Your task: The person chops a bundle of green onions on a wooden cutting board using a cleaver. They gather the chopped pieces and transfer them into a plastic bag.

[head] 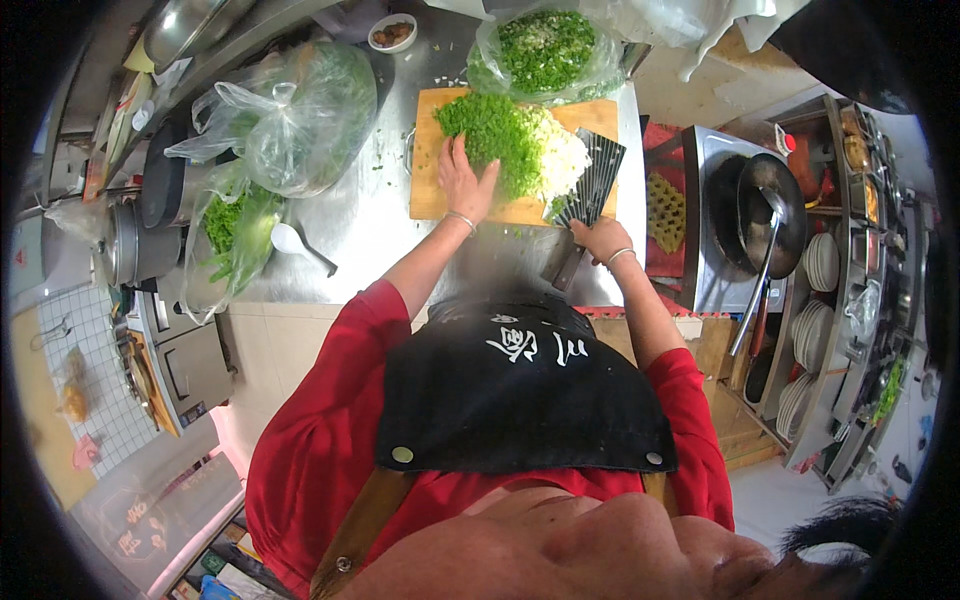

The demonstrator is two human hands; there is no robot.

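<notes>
Before me on the steel worktop (352, 247) lies a wooden cutting board (429, 191). A heap of chopped green leaves (487, 127), likely scallion, covers its middle, with pale chopped pieces (559, 154) along the right side. My left hand (466, 184) touches the heap's left edge, its fingers spread and holding nothing. The handle of a broad cleaver (596, 176) is in my right hand (604, 238). Its dark, striped blade lies at a slant against the pale pieces, over the board's right part. A few green bits cling near the blade's lower left edge.
Beyond the board sits a clear bag of chopped greens (547, 56). Knotted plastic bags of vegetables (300, 127), a white spoon (300, 246) and a small bowl (392, 34) are leftward. To the right are a wok (784, 232) with a ladle (772, 225) and stacked plates (814, 334).
</notes>
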